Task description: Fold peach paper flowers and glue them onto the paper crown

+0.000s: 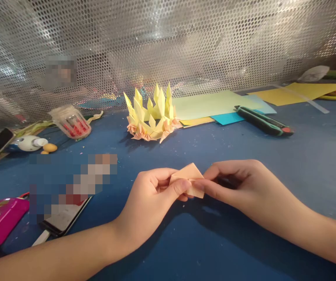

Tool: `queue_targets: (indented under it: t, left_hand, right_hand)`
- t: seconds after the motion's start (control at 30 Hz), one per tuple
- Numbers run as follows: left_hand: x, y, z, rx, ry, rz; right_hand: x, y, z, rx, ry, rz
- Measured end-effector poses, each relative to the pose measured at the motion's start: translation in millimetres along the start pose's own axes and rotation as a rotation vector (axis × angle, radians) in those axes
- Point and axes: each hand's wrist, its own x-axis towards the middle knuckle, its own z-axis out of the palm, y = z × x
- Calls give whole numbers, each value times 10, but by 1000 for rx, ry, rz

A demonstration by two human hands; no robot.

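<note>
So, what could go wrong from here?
The paper is pinched in the left hand and right hand; uneven pressure could crease it crookedly. The left forearm looks close to the phone and might nudge it. The crown stands beyond the hands; a careless reach might bend it.

peach paper: partly covered | magenta device: cropped left

Craft workspace: paper sheets, cutter
</note>
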Motion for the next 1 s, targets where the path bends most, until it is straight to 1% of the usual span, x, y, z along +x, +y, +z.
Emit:
queue_targets:
  t: [0.13, 0.23, 0.33, 0.5, 0.57, 0.67, 0.8, 0.9, 1.0]
  left_hand:
    - [-8, 2, 19, -19, -10, -53]
    - [-22, 6, 26, 33, -4, -85]
    - [-32, 16, 32, 82, -10, -56]
    - [-33, 36, 35, 82, -56, -44]
    - [-30, 32, 30, 58, -39, -25]
    - [-22, 15, 19, -30, -11, -11]
    - [-15, 10, 10, -123, -45, -32]
    - [-21, 20, 13, -128, -51, -46]
    - [-33, 26, 19, -135, -34, -56]
  right_hand:
    - [-7, -35, 16, 43, -3, -45]
    - [-21, -28, 10, 44, -10, -57]
    - [-36, -12, 7, 20, -10, -110]
    - [-38, -1, 23, -46, 11, -194]
    - [-39, 5, 29, -29, 22, -231]
    - [-44, 28, 34, -21, -16, -255]
    - [-38, 57, 42, -31, -42, -243]
    - [-29, 51, 43, -30, -21, -279]
    - [-32, 29, 38, -43, -35, -314]
